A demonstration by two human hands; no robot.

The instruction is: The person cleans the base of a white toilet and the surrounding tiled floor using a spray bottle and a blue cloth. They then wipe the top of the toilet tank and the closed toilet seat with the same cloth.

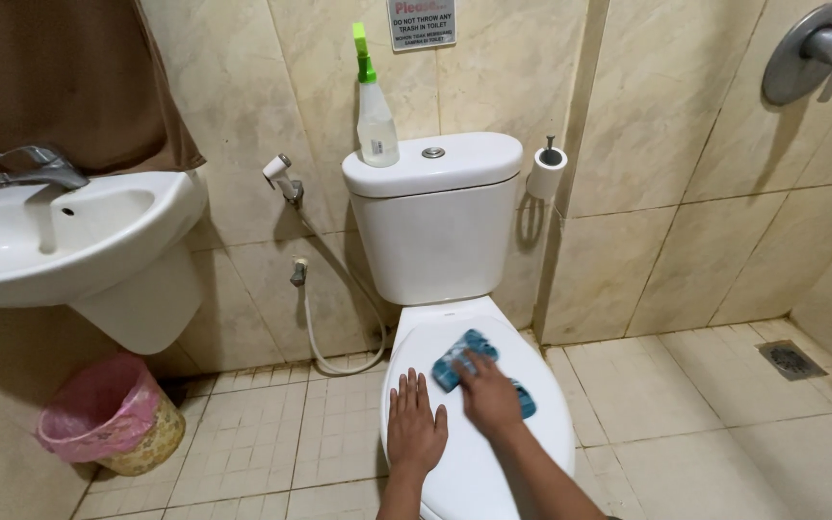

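Observation:
A white toilet stands against the tiled wall with its lid (488, 462) down. My left hand (415, 424) lies flat on the lid's left side, fingers spread, holding nothing. My right hand (489, 395) presses a blue patterned cloth (462, 355) onto the middle of the lid; part of the cloth shows beyond my fingers and another bit at my wrist. A clear spray bottle (376, 120) with a green nozzle stands on the left of the cistern top (455, 162).
A white washbasin (69, 241) with a metal tap juts out at the left. Below it sits a bin with a pink liner (108, 414). A hand sprayer and hose (286, 180) hang left of the toilet, a paper roll (546, 173) to its right. A floor drain (790, 359) lies at far right.

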